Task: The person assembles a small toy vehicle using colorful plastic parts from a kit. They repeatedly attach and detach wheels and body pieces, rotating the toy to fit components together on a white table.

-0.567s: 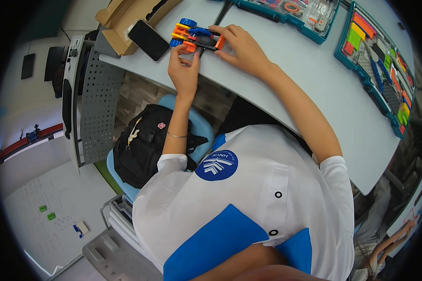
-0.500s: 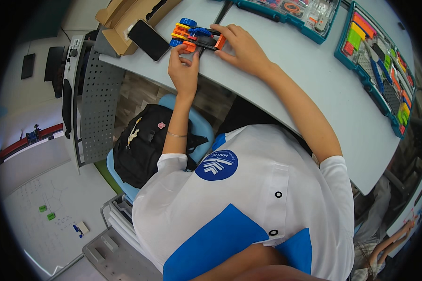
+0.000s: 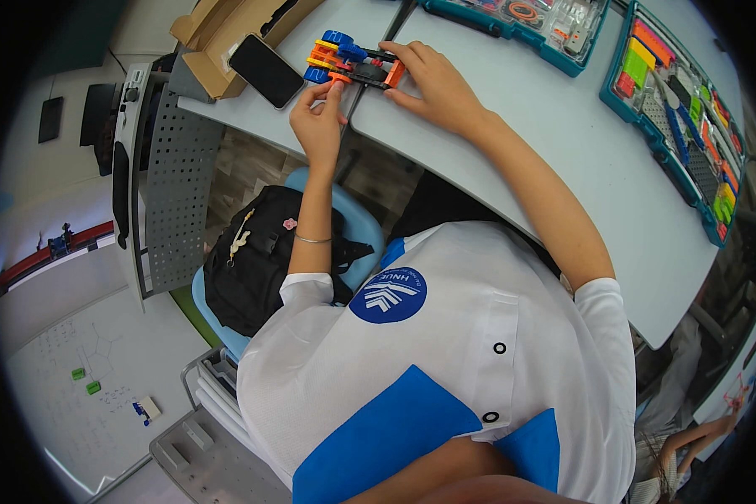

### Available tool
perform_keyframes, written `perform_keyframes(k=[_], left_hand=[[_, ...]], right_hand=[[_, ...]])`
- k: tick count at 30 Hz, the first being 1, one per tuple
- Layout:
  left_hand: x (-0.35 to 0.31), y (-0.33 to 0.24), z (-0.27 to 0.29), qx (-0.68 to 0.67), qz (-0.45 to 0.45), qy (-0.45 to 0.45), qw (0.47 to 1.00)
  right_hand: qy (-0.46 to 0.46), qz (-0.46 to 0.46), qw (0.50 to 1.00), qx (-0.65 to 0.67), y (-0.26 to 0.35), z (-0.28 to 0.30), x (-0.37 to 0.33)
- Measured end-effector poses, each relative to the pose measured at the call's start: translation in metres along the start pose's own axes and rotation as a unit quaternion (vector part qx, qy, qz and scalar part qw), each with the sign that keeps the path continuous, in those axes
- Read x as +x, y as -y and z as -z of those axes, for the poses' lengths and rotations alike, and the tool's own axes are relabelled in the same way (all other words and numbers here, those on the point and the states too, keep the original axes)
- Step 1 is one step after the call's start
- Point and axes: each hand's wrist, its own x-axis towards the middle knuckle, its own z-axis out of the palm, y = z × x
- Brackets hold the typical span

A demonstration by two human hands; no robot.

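Item: small building-block model [image 3: 368, 72], top centre of the frame, at the bench [image 3: 512, 126], over or beside the seam between two tops; cannot tell whether it rests or is held clear.

Appearance: blue wheels [image 3: 337, 38] at one end; orange and yellow blocks between them; dark bars and a dark rounded part along the middle; orange crosspiece [image 3: 395, 74] at the other end.

Orientation: long axis roughly across the frame, dipping slightly to the right; wheel end toward the left, crosspiece toward the right.

Left hand [image 3: 316, 128]: fingers nearly closed, pinching the orange lower edge and covering a little of it.

Right hand [image 3: 438, 88]: thumb and index finger parted, spanning the crosspiece end, which they appear to grip.

Surroundings:
- Black phone [image 3: 267, 71], just left of the wheels, nearest neighbour on that side.
- Open brown carton [image 3: 210, 76], upper left, beside the phone.
- Teal case [image 3: 573, 67], top right of centre, small parts inside.
- Second teal case [image 3: 617, 107], upper right, filled with coloured pieces.
- Black backpack [image 3: 256, 269] on a light-blue chair [image 3: 357, 210], left of centre, below the bench edge.
- Whiteboard [image 3: 59, 353], lower left.
- Another person's arm [image 3: 689, 437], lower right.
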Motion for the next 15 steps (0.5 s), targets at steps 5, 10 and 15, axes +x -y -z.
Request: perform_keyframes(k=[5,10,15], left_hand=[[0.007,-0.001,0.005,-0.091,0.123,0.030,0.988],[0.016,0.006,0.016,-0.186,0.237,0.077,0.950],[0.026,0.011,0.023,-0.324,0.352,0.136,0.868]], right_hand=[[-0.012,0.004,1.000,0.004,-0.002,0.000,0.000],[0.022,-0.008,1.000,-0.003,0.005,0.004,0.001],[0.001,-0.008,1.000,0.010,0.004,0.004,0.003]])
